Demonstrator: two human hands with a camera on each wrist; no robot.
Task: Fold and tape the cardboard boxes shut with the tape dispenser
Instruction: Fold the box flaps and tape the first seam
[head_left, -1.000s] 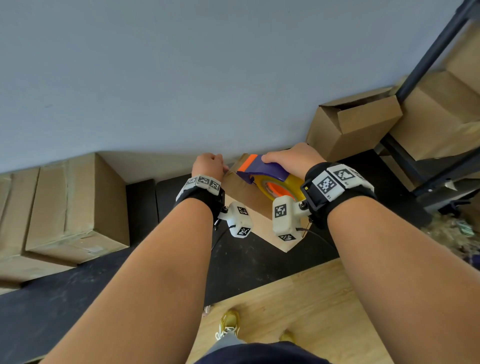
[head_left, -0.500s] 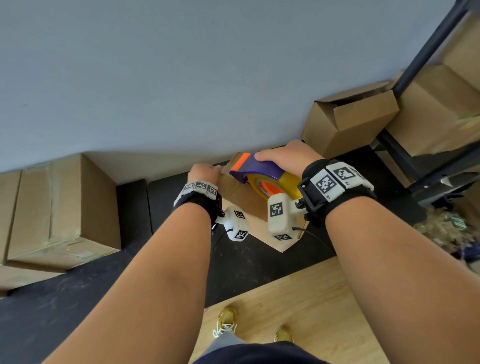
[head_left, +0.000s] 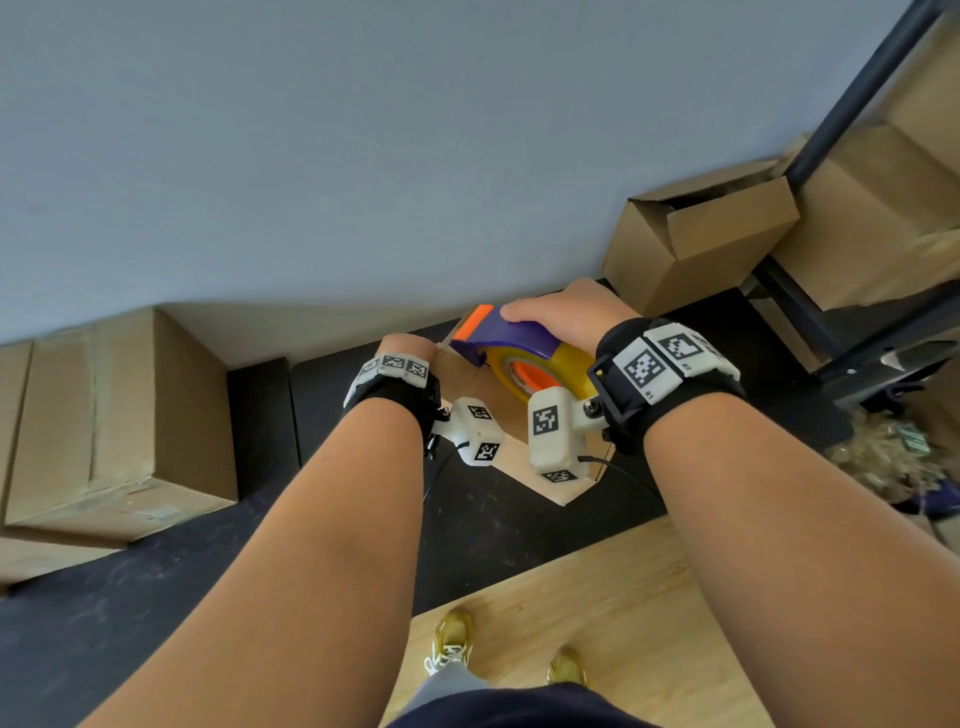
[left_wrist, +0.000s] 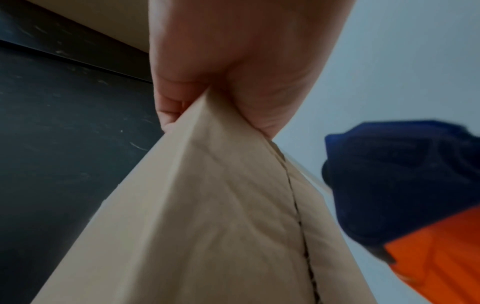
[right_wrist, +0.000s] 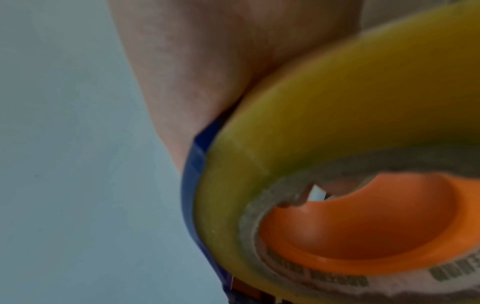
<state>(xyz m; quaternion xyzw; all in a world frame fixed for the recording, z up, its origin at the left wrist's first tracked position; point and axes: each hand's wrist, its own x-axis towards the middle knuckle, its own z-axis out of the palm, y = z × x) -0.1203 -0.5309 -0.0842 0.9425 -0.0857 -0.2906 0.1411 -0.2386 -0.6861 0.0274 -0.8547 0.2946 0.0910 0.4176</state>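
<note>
Head view: small cardboard box (head_left: 511, 415) sits on a black mat (head_left: 478, 519) close to the grey wall (head_left: 363, 156), mostly hidden behind both wrists. Left hand (head_left: 408, 345) at the box's far left corner, fingers curled over the edge and out of sight. Right hand (head_left: 569, 312) wrapped over the top of the tape dispenser (head_left: 511, 348), purple body, orange nose, yellowish tape roll with orange hub; dispenser sits over the box top, nose pointing left toward the left hand. Black wrist straps with white marker blocks on both arms. Taped brown box (head_left: 119, 415) off to the left on the mat, an open-flapped box (head_left: 696, 234) at right by a dark metal rack (head_left: 841, 104) holding more boxes. Wood floor (head_left: 597, 597) and yellow shoes (head_left: 452, 639) below. Left wrist view: left hand (left_wrist: 233, 61) pinches the box (left_wrist: 207, 216) corner between thumb and curled fingers; flap seam runs down the top face; dispenser (left_wrist: 405, 185) nose, blue and orange, just right of the seam, blurred, contact unclear. Right wrist view: right hand (right_wrist: 207, 61) palm tight against the dispenser's (right_wrist: 197, 181) blue frame, the roll filling the frame, fingertips not visible; the grip is closed around it.
</note>
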